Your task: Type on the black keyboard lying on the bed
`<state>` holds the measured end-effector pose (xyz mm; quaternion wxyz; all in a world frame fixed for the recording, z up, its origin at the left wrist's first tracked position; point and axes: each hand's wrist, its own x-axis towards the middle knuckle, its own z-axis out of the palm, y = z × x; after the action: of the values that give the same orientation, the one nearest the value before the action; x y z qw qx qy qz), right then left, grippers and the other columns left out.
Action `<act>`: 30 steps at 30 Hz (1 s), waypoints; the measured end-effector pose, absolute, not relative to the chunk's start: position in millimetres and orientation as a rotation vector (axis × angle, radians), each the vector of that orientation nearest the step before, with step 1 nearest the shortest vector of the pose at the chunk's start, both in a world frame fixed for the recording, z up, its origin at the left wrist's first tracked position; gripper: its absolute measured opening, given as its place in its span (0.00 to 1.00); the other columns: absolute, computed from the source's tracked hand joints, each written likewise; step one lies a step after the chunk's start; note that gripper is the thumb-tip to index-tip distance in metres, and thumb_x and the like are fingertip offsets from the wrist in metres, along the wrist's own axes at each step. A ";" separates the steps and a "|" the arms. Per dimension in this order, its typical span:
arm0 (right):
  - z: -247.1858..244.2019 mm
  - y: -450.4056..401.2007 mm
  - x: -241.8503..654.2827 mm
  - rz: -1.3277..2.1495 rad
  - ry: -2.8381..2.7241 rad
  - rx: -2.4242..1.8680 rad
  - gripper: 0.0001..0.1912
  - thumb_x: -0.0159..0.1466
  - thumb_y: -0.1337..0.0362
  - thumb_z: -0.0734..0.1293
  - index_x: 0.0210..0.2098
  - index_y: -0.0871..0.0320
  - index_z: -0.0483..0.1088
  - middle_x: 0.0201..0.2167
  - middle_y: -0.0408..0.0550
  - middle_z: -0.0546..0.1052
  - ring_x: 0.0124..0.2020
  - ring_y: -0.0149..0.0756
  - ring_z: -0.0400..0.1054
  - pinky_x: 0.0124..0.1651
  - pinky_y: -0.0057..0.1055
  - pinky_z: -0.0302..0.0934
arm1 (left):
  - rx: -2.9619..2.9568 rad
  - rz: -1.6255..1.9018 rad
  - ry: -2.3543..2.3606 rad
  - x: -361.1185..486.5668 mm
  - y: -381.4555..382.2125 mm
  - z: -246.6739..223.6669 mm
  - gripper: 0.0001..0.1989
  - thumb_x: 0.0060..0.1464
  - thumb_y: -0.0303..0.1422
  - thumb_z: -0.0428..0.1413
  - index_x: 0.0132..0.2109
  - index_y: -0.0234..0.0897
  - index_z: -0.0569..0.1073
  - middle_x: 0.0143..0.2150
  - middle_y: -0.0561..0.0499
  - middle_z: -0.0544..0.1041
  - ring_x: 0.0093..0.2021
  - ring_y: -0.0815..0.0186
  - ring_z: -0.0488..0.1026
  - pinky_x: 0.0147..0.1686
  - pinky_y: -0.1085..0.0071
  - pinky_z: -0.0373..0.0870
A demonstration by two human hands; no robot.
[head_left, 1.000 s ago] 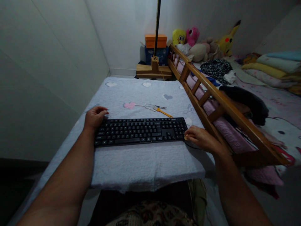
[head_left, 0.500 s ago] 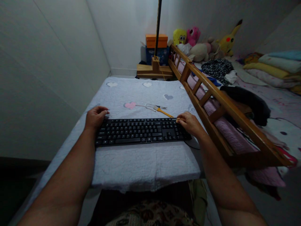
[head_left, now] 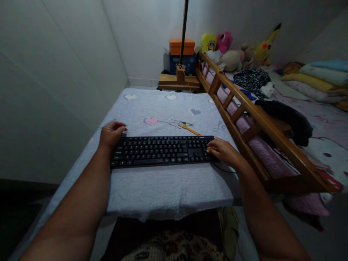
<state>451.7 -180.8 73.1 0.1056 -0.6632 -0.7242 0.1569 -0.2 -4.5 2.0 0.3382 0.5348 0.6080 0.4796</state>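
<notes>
A black keyboard [head_left: 157,151] lies flat across the cloth-covered table. My left hand [head_left: 111,135] rests at its upper left corner, thumb and fingers drawn together; whether anything is between them is too small to tell. Over the number keys at the right end is my right hand [head_left: 220,149], its fingers pinched on something small and light-coloured that I cannot make out. Behind the keyboard lie a brush with a yellow handle [head_left: 191,130] and a thin metal tool [head_left: 170,122]. A dark cable runs out below my right hand.
The table [head_left: 168,188] has a pale cloth with hearts. Along its right side runs a wooden bed rail [head_left: 252,116]. Beyond the far edge stand a wooden base with a pole [head_left: 179,81] and an orange box [head_left: 182,47]. Plush toys and bedding lie on the bed.
My right hand has moved down and slightly right over the number keys, uncovering the keyboard's upper right corner. My left hand stays at the left corner.
</notes>
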 end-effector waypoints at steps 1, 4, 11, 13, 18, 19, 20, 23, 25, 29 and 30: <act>73.5 -184.6 451.1 0.472 -2.138 -1.943 0.06 0.64 0.70 0.69 0.36 0.56 0.79 0.37 0.50 0.78 0.41 0.39 0.73 0.45 0.30 0.62 | 1.388 1.253 1.582 -0.6 -4.1 0.8 0.13 0.41 0.36 0.61 0.36 0.36 0.76 0.32 0.50 0.79 0.31 0.67 0.72 0.34 0.71 0.70; 74.7 -196.0 448.8 0.501 -2.140 -1.931 0.06 0.64 0.70 0.68 0.36 0.56 0.79 0.37 0.50 0.78 0.40 0.37 0.72 0.43 0.30 0.63 | 1.385 1.251 1.586 -1.5 -2.6 -1.7 0.13 0.42 0.36 0.61 0.36 0.36 0.76 0.32 0.51 0.79 0.31 0.67 0.73 0.34 0.71 0.70; 76.6 -215.3 449.7 0.548 -2.158 -1.878 0.06 0.65 0.69 0.68 0.35 0.55 0.78 0.37 0.49 0.77 0.39 0.37 0.73 0.42 0.30 0.64 | 1.436 1.243 1.598 -1.8 -1.8 -1.6 0.12 0.43 0.36 0.61 0.37 0.36 0.77 0.32 0.50 0.79 0.32 0.66 0.74 0.36 0.70 0.71; 78.4 -217.2 449.7 0.571 -2.172 -1.864 0.06 0.64 0.70 0.68 0.34 0.55 0.78 0.37 0.49 0.77 0.38 0.37 0.72 0.41 0.30 0.64 | 1.438 1.248 1.591 -3.2 -0.7 -3.6 0.13 0.42 0.37 0.61 0.37 0.36 0.77 0.32 0.50 0.79 0.33 0.65 0.74 0.36 0.69 0.71; 79.7 -215.0 439.3 0.545 -2.152 -1.834 0.06 0.65 0.70 0.68 0.36 0.56 0.77 0.37 0.49 0.76 0.39 0.36 0.72 0.42 0.30 0.63 | 1.411 1.244 1.585 -5.5 1.8 -7.3 0.13 0.42 0.36 0.61 0.37 0.36 0.77 0.32 0.51 0.79 0.32 0.66 0.73 0.35 0.70 0.70; 78.4 -214.1 436.5 0.535 -2.140 -1.823 0.06 0.65 0.70 0.68 0.37 0.56 0.77 0.38 0.49 0.76 0.39 0.36 0.72 0.43 0.30 0.63 | 1.412 1.242 1.591 -5.3 1.8 -6.9 0.13 0.42 0.36 0.61 0.37 0.36 0.77 0.32 0.51 0.79 0.31 0.67 0.73 0.35 0.70 0.70; 76.5 -213.4 434.2 0.529 -2.133 -1.812 0.05 0.65 0.70 0.68 0.38 0.57 0.77 0.38 0.49 0.76 0.39 0.36 0.72 0.43 0.30 0.63 | 1.416 1.240 1.596 -4.9 1.6 -6.1 0.13 0.42 0.36 0.61 0.37 0.36 0.77 0.32 0.51 0.79 0.31 0.67 0.73 0.35 0.70 0.70; 69.8 -212.6 432.6 0.517 -2.143 -1.807 0.06 0.65 0.71 0.68 0.37 0.56 0.76 0.38 0.49 0.75 0.38 0.36 0.71 0.43 0.30 0.63 | 1.417 1.240 1.602 -2.9 -0.3 -2.4 0.12 0.42 0.35 0.61 0.36 0.36 0.76 0.32 0.51 0.79 0.31 0.67 0.73 0.35 0.70 0.70; 66.7 -213.5 436.3 0.498 -2.162 -1.833 0.06 0.65 0.71 0.67 0.37 0.56 0.76 0.38 0.49 0.75 0.38 0.36 0.71 0.43 0.31 0.63 | 1.407 1.239 1.604 -1.5 -1.9 -0.1 0.12 0.42 0.35 0.61 0.36 0.36 0.76 0.32 0.51 0.79 0.30 0.67 0.72 0.35 0.70 0.70; 68.7 -215.7 447.9 0.481 -2.174 -1.893 0.07 0.64 0.71 0.67 0.37 0.57 0.77 0.37 0.50 0.76 0.39 0.37 0.72 0.43 0.31 0.63 | 1.417 1.236 1.608 -1.1 -2.2 -0.4 0.12 0.42 0.36 0.61 0.36 0.36 0.76 0.32 0.51 0.79 0.31 0.67 0.72 0.36 0.69 0.71; 70.6 -215.5 450.0 0.481 -2.171 -1.904 0.06 0.64 0.72 0.67 0.37 0.57 0.77 0.37 0.50 0.76 0.39 0.38 0.72 0.43 0.31 0.63 | 1.415 1.242 1.602 -1.5 -1.6 -1.4 0.12 0.42 0.36 0.61 0.36 0.36 0.76 0.32 0.51 0.79 0.31 0.67 0.72 0.36 0.69 0.71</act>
<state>450.0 -215.5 70.6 0.1068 -0.6467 -0.7374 0.1634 -1.5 -1.6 -1.4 0.3285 0.5406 0.6121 0.4746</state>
